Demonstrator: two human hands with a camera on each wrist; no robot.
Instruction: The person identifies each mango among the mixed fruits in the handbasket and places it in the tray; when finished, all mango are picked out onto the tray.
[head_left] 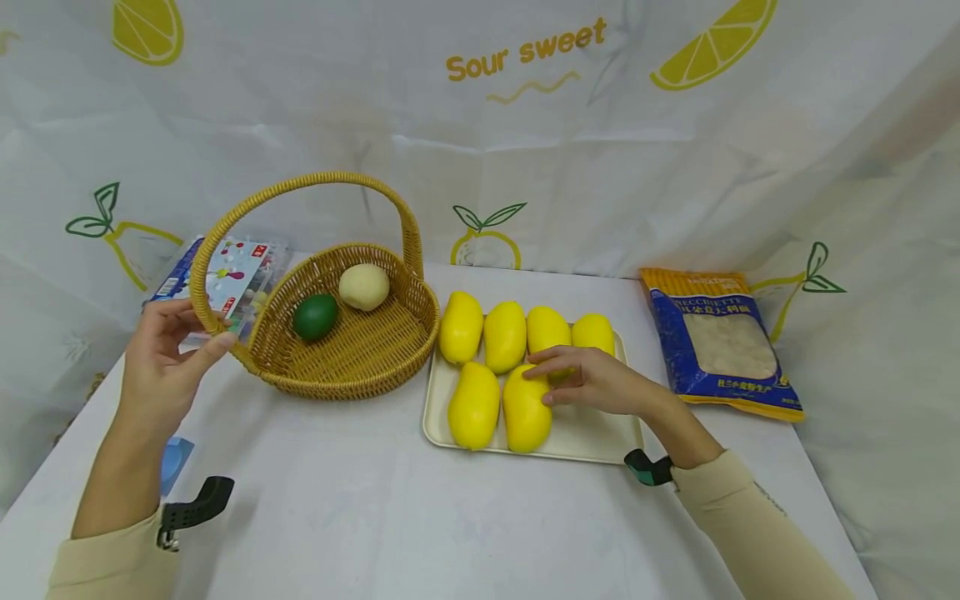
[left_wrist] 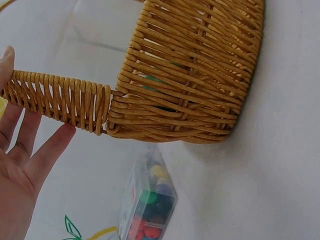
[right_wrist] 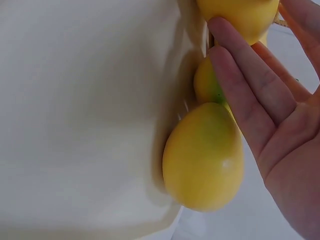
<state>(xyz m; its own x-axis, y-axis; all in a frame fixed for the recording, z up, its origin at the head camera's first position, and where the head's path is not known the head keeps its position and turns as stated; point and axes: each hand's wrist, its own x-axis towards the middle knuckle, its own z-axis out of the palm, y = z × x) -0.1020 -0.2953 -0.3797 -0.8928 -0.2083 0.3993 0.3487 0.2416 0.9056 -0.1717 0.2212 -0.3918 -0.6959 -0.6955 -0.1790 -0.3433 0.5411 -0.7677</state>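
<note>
In the head view my left hand pinches the wicker basket's handle low on its left side, thumb in front and fingers behind. The woven basket stands on the table with a dark green egg-shaped fruit and a pale cream, roundish item inside. My right hand is over the beige tray, its fingertips at the right side of a yellow mango in the front row. The right wrist view shows those fingers nearly straight. Several other yellow mangoes lie on the tray.
Behind the basket's left side sits a clear plastic box with colourful contents. A blue and orange pasta bag lies right of the tray. A small blue item is beside my left forearm. A printed white curtain hangs behind the table.
</note>
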